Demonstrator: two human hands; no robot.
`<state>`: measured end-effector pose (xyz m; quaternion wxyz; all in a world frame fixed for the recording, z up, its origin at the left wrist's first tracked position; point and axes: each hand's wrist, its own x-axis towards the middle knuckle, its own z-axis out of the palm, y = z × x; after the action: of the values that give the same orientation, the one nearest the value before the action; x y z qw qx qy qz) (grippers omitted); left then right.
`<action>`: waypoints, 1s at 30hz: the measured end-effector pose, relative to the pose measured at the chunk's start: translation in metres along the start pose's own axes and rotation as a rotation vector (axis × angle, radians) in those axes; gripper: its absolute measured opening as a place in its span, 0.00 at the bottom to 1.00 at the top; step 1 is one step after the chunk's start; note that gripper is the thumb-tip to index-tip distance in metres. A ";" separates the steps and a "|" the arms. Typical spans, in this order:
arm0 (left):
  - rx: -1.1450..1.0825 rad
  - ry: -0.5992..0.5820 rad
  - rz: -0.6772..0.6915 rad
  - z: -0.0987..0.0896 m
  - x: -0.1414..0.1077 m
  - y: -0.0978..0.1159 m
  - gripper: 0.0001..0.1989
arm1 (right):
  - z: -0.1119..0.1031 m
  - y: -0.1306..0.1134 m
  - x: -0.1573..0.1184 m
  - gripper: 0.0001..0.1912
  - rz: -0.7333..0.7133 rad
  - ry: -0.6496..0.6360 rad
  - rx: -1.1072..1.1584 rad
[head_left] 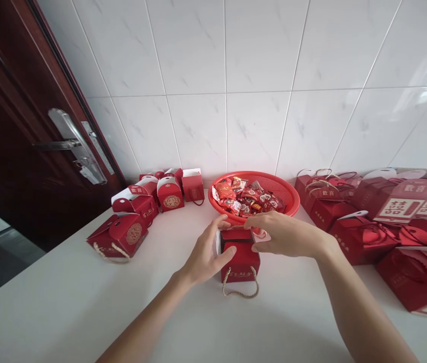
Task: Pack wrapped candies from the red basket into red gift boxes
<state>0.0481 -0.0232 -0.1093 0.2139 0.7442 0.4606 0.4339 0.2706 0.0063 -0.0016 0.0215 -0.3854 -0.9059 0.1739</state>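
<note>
A small red gift box [240, 262] with gold lettering stands on the white table in front of me, its rope handle hanging down the near side. My left hand [209, 252] grips the box's left side, thumb on the near upper edge and fingers round the far left corner. At its right side, my right hand [283, 234] has its fingers bent around the top flap and the thumb near the right edge. The box's top is partly folded, and my fingers hide some of it. Just behind stands a red plastic basket [292, 199] with wrapped candies [253, 196].
Several red boxes [128, 233] stand at the left, some with open white-lined flaps. More red boxes [364, 237] crowd the right side, with rope handles. A tiled wall [194, 121] runs behind the white table [141, 307]. A dark wooden door [12, 101] is at left.
</note>
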 end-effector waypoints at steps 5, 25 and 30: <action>-0.036 -0.099 0.008 -0.001 0.002 0.006 0.13 | 0.002 0.001 0.001 0.15 -0.022 -0.023 0.047; -0.120 -0.099 -0.021 0.008 -0.003 0.006 0.12 | 0.008 -0.004 0.012 0.07 -0.021 0.007 0.116; -0.095 -0.077 -0.024 0.012 -0.004 0.004 0.12 | 0.010 -0.003 0.013 0.03 -0.103 -0.065 0.087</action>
<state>0.0599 -0.0278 -0.1146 0.2719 0.7437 0.4397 0.4238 0.2578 0.0110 -0.0114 0.0177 -0.3312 -0.9163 0.2243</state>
